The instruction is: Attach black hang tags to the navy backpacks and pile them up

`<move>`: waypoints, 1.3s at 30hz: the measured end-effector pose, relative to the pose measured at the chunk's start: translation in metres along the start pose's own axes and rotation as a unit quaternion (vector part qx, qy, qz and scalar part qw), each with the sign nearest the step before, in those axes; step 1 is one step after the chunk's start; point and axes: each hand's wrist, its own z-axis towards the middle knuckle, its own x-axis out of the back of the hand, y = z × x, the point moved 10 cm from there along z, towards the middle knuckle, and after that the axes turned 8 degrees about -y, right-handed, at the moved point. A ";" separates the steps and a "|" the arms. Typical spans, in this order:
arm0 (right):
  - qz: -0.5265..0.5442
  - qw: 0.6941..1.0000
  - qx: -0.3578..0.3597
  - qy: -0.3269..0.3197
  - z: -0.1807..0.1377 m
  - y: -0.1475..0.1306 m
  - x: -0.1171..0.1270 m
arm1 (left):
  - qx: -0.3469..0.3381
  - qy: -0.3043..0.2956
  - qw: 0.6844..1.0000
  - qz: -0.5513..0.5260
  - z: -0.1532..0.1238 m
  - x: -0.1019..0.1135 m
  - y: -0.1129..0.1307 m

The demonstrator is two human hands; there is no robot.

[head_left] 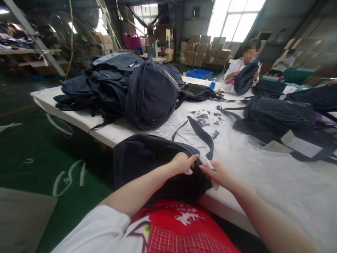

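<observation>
The backpack is resting at the near edge of the bench, the left hand pinching its fabric, the right hand gripping a white strip. Beside the bench, a red apron is showing white print, too blurred to read.

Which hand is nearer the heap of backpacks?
Left. The left hand grips the nearest bag, on the near side of the heap of backpacks; the right hand is farther right, pinching a white strip.
</observation>
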 end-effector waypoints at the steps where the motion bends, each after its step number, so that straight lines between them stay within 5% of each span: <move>1: 0.003 1.000 -0.012 -0.009 -0.002 0.006 -0.002 | 0.001 -0.001 1.000 -0.011 0.000 0.001 -0.002; 8: -0.048 0.992 -0.092 -0.075 -0.032 0.043 -0.022 | 0.026 0.004 0.997 -0.074 -0.002 0.012 -0.020; 11: -0.071 0.996 -0.049 0.016 -0.043 0.017 -0.002 | 0.018 -0.023 0.998 -0.057 -0.006 0.008 -0.020; 14: 0.039 0.992 0.074 0.091 -0.049 -0.030 0.005 | 0.007 -0.059 0.998 -0.007 -0.015 -0.004 -0.020; 16: 0.093 0.985 0.126 0.070 -0.039 -0.052 -0.009 | -0.013 -0.077 0.996 0.032 -0.023 -0.013 -0.019; 20: 0.010 0.983 0.160 0.094 0.002 -0.057 -0.024 | -0.045 -0.062 0.994 0.080 -0.051 -0.012 -0.021; 23: -0.007 0.983 0.108 0.149 0.036 -0.031 -0.006 | -0.051 -0.120 0.988 0.077 -0.080 -0.018 -0.024; 28: -0.043 0.992 0.003 0.123 0.077 -0.019 0.002 | -0.159 -0.133 0.974 0.090 -0.114 -0.023 -0.003; 32: 0.079 0.993 -0.043 0.072 0.099 -0.025 -0.028 | -0.227 -0.118 0.956 0.142 -0.118 -0.030 0.010; 39: 0.314 0.929 -0.184 -0.075 0.125 -0.001 -0.123 | -0.287 -0.093 0.936 0.184 -0.125 -0.030 0.017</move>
